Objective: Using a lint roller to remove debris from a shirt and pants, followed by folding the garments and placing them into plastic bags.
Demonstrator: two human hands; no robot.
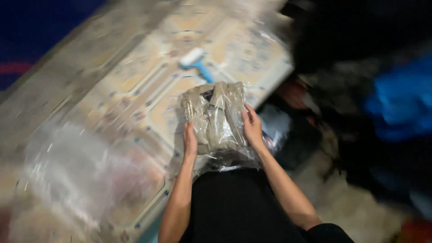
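Between both hands, a folded beige shirt in a clear plastic bag [217, 118] is held upright over the near edge of the patterned table [135, 90]. Its long axis runs away from the body. Left hand [189, 143] and right hand [252, 128] are clamped on opposite long sides, fingers [248, 113] flat against the plastic, equally near. A blue-handled roller [196, 62] lies beyond.

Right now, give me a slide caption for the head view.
Both hands, left and right, hold a folded beige garment in a clear plastic bag above a patterned table.
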